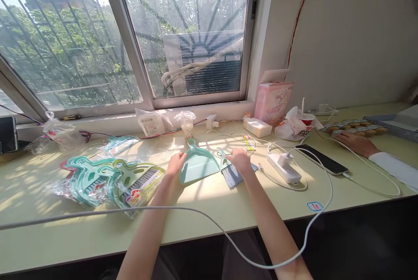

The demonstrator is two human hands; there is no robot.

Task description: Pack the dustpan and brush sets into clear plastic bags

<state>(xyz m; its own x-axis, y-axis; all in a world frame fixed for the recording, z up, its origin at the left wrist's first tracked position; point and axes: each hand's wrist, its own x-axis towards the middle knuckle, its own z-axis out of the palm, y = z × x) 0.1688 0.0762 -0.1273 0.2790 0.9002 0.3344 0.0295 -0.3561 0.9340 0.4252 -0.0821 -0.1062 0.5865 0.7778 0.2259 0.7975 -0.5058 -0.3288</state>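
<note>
A mint-green dustpan (200, 167) lies on the table in front of me, its handle pointing towards the window. My left hand (175, 163) has its fingers closed on the dustpan's left edge. To the right of the dustpan is a small hand brush (231, 177) with grey-blue bristles and a light blue handle. My right hand (240, 160) is closed over the brush and hides part of it. On the left lie several plastic-wrapped dustpan and brush sets (111, 180) in a pile, close to my left forearm.
A white power strip (283, 167) and a black phone (322, 159) lie to the right among cables. A white cable (192, 209) crosses in front of my forearms. Behind stand a pink box (274, 102) and a cup (187, 126). Another person's hand (355, 144) rests far right.
</note>
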